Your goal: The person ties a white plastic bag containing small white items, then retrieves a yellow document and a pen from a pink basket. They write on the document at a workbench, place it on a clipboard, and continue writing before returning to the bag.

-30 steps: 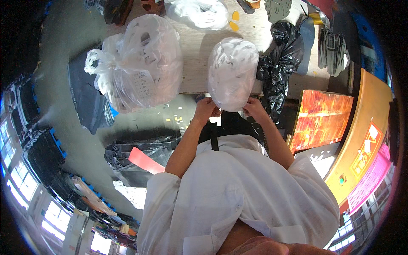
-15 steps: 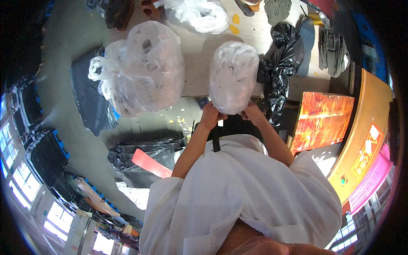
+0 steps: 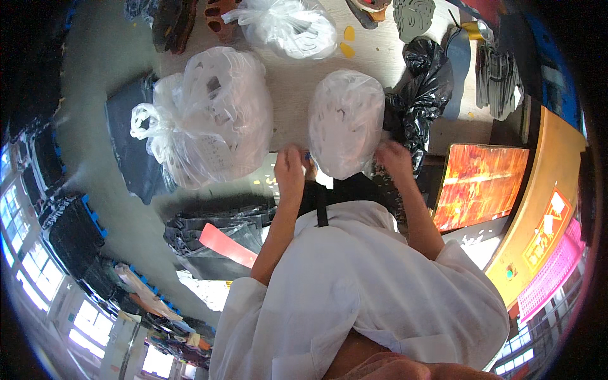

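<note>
A clear plastic bag (image 3: 347,123) stuffed with pale cut pieces stands at the table's near edge, between my hands. Just left of its lower end is my left hand (image 3: 291,166), fingers bent downward and thumb apart from them, with nothing visible in it. On the other side, my right hand (image 3: 394,158) is close to the bag's lower right; motion smears its fingers, so their grip and any contact are unclear. A larger clear bag (image 3: 225,114), its neck knotted, lies to the left. Beside the middle bag on the right is a crumpled black plastic bag (image 3: 425,95).
Another knotted clear bag (image 3: 291,31) lies farther back, near small yellow pieces (image 3: 347,49). Stacked dark grey pieces (image 3: 497,82) are at the far right. A red-orange patterned board (image 3: 484,183) stands right of me. Black sheeting (image 3: 215,231) with a pink strip (image 3: 227,246) lies lower left.
Both hands have moved apart from the middle bag's lower end, the left one leftward and the right one rightward and up. That bag now sits slightly lower in view, as does the tabletop.
</note>
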Motion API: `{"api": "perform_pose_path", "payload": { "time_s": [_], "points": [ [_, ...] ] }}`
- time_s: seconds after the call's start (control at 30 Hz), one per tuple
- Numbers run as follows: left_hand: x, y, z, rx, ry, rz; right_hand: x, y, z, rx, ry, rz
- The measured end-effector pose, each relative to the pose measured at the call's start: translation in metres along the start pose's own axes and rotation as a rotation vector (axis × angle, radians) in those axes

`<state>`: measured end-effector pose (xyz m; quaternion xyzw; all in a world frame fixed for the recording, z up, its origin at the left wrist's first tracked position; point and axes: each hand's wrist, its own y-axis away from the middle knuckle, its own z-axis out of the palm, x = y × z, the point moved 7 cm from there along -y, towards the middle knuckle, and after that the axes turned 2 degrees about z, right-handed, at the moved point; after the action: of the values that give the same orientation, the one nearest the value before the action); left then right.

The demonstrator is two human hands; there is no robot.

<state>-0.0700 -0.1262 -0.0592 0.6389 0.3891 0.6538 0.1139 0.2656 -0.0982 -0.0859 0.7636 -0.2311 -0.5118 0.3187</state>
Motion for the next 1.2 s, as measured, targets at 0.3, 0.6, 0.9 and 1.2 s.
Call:
{"api": "perform_pose_path", "payload": {
  "time_s": [0.3, 0.6, 0.9, 1.2],
  "points": [
    [0.059, -0.078, 0.097, -0.345, 0.189, -0.348, -0.073, -0.045, 0.048, -0.099, -0.826, 0.293],
    [0.080, -0.047, 0.081, -0.444, 0.199, 0.036, -0.047, -0.033, 0.073, -0.069, -0.436, 0.097],
    [0.112, -0.032, 0.097, -0.324, 0.502, 0.065, -0.177, 0.003, -0.001, -0.115, -0.380, -0.333],
    [0.104, -0.032, 0.041, -0.393, 0.360, 0.055, -0.234, 0.054, 0.044, -0.100, 1.153, -1.067]
  ]
}}
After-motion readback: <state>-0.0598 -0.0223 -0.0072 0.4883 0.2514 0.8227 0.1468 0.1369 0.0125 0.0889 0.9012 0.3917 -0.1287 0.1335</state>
